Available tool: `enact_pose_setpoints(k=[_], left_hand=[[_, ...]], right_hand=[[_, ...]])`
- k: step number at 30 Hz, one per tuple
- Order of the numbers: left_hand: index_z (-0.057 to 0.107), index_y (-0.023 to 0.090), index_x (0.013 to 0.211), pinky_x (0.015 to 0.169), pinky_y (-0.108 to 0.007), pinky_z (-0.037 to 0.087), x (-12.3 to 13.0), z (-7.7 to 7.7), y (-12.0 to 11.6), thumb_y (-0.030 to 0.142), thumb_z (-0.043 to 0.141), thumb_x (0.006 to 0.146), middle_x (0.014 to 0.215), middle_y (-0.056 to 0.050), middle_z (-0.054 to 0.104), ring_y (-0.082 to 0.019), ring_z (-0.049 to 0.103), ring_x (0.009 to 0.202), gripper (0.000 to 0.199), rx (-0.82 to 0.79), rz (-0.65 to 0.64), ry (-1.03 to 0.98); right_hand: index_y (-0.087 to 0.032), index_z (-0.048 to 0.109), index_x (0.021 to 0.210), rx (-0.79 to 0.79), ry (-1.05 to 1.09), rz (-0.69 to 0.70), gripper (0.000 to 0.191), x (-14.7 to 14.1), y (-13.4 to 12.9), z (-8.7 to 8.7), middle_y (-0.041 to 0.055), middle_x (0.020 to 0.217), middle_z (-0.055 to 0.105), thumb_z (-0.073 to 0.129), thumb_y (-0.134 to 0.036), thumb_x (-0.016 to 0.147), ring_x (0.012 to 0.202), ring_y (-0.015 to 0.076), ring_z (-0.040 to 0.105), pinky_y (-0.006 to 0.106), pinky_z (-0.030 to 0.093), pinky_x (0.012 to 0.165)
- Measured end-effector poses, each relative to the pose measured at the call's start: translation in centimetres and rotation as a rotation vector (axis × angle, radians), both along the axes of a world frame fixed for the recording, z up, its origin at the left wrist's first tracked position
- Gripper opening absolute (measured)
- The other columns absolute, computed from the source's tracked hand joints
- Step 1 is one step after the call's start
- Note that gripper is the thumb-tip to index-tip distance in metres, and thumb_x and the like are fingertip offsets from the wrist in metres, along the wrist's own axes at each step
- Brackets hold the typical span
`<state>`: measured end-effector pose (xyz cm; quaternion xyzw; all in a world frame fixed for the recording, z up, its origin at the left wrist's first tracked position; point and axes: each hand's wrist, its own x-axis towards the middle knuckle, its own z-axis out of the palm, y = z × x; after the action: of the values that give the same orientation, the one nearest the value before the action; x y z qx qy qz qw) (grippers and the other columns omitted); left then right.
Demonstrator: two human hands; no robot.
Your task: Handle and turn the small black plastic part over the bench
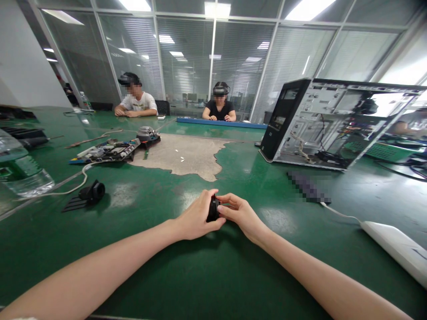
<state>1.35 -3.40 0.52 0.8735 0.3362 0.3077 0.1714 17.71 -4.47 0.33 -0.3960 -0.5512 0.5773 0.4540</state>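
Near the centre of the green table, a small black object is between my two hands. My left hand wraps round it from the left, with thumb and fingers closed on its side. From the right, the fingertips of my right hand pinch at its edge. The fingers hide much of the object, so I cannot tell what it is. To the left lies a black part with a round opening and flat prongs.
A circuit board and a bare brown patch lie ahead. An open computer case stands at the right, near a white power strip and cable. A water bottle stands left. Two people sit across the table.
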Motion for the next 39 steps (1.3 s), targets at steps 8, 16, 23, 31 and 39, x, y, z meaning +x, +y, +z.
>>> enact_pose_setpoints(k=[8,16,23,31,39], left_hand=[[0.014,0.018,0.128,0.094,-0.045,0.030,-1.1,0.7,0.8,0.034,0.050,0.080,0.123,-0.015,0.038,-0.026,0.036,0.116,0.061,0.284,-0.112,0.203],[0.014,0.018,0.128,0.097,-0.046,0.025,-1.1,0.3,1.3,0.033,0.050,0.081,0.123,-0.015,0.039,-0.026,0.034,0.119,0.061,0.442,-0.163,0.271],[0.006,0.017,0.131,0.103,-0.048,0.018,-1.0,0.9,0.7,0.042,0.053,0.077,0.132,-0.016,0.032,-0.026,0.026,0.125,0.076,0.336,-0.182,0.227],[-0.004,0.016,0.134,0.105,-0.046,0.011,-1.1,2.4,0.5,0.024,0.043,0.079,0.142,-0.012,0.015,-0.023,0.010,0.131,0.072,0.341,-0.165,0.221],[0.024,0.010,0.128,0.091,-0.045,0.029,-1.1,2.0,1.2,0.059,0.050,0.070,0.119,-0.017,0.046,-0.029,0.045,0.105,0.080,0.307,-0.010,0.375]], right_hand=[[-0.021,0.053,0.097,0.018,0.046,0.023,0.038,0.2,0.5,0.1,0.0028,0.098,0.057,0.068,-0.021,0.062,0.083,0.0137,0.057,0.029,0.045,0.075],[-0.016,0.059,0.092,-0.019,0.031,0.205,0.027,0.1,0.4,0.4,0.0025,0.090,0.062,0.065,-0.023,0.067,0.083,0.0153,0.057,0.029,0.045,0.075],[-0.018,0.057,0.098,0.147,-0.146,0.043,0.039,-0.5,0.5,0.1,0.0028,0.095,0.063,0.068,-0.019,0.061,0.089,0.0185,0.059,0.036,0.045,0.085],[-0.020,0.052,0.104,0.213,-0.168,-0.015,0.045,-0.7,0.4,-0.4,0.0046,0.101,0.060,0.066,-0.013,0.061,0.092,0.0186,0.059,0.037,0.048,0.085],[-0.022,0.048,0.109,0.305,-0.277,-0.059,0.051,-0.9,0.0,-0.4,0.0044,0.107,0.057,0.065,-0.010,0.062,0.098,0.0195,0.056,0.039,0.045,0.090]])
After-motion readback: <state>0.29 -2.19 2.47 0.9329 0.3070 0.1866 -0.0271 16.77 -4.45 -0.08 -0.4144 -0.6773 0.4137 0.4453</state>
